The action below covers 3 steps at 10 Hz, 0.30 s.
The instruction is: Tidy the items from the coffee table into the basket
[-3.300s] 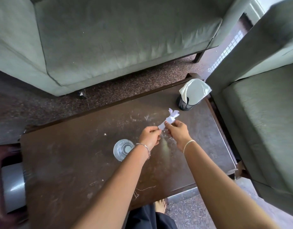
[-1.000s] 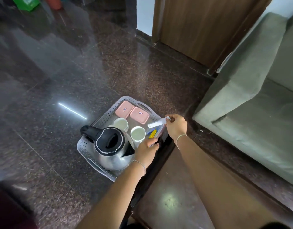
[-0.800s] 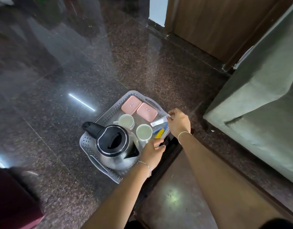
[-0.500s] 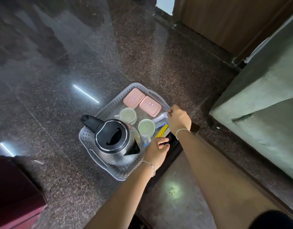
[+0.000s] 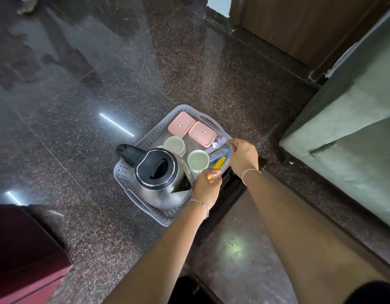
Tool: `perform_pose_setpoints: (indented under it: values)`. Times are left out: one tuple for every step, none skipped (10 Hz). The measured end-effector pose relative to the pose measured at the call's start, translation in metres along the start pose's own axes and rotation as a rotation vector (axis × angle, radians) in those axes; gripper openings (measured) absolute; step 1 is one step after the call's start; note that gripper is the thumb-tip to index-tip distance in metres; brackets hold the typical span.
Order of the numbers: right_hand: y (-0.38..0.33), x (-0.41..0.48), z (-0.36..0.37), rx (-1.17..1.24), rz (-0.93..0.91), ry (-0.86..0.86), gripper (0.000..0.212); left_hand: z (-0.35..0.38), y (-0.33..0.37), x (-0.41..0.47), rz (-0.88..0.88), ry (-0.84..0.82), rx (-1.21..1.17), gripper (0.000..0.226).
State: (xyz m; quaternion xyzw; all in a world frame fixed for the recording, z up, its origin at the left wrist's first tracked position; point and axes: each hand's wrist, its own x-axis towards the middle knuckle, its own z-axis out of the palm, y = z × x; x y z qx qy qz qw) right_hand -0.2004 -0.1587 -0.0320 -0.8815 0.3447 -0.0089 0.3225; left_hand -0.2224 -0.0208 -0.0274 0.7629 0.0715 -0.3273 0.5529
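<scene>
right hand (image 5: 242,157) covers the near-right corner of the basket (image 5: 132,172), so whatever sits under it is hidden; fingers curled together, and i cannot tell whether they still pinch anything. white paper scrap (image 5: 219,142) lies inside the basket just left of the right fingertips, beside the nearer pink box (image 5: 202,134), looks apart from the hand but the gap is too small to be sure. left hand (image 5: 206,187) is at the basket's near edge, fingers closed around a small yellow item (image 5: 211,177), mostly hidden in the grip, can't identify it. blue and yellow packets (image 5: 219,161) are wedged between the 2 hands, partly covered, labels unreadable. basket sits on the dark granite floor (image 5: 79,95), touching the end of the tabletop (image 5: 233,249). inside it: steel kettle (image 5: 158,174) with black lid, blocking the basket's near-left floor; 2 white cups (image 5: 198,160), 1 partly behind the kettle; 2 pink boxes at the far side, stickers on the lids too small to read. tabletop is cut off by the bottom frame and both forearms. grey-green sofa (image 5: 347,150) at right runs out of frame. maroon object (image 5: 20,255) bottom left is cropped, can't tell what it is.
</scene>
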Motion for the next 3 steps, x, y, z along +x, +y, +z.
perform_pose_setpoints:
  values:
    - [0.002,-0.02,-0.014,0.047,0.008,0.02,0.031,-0.002,0.006,-0.008,0.008,-0.006,0.002,0.019]
    - [0.007,-0.048,-0.03,0.098,0.014,0.059,0.028,-0.005,0.014,-0.022,0.054,-0.013,0.036,0.02]
    - [0.017,-0.083,-0.051,0.135,0.064,0.14,0.026,-0.004,0.021,-0.041,0.144,-0.066,0.202,0.023]
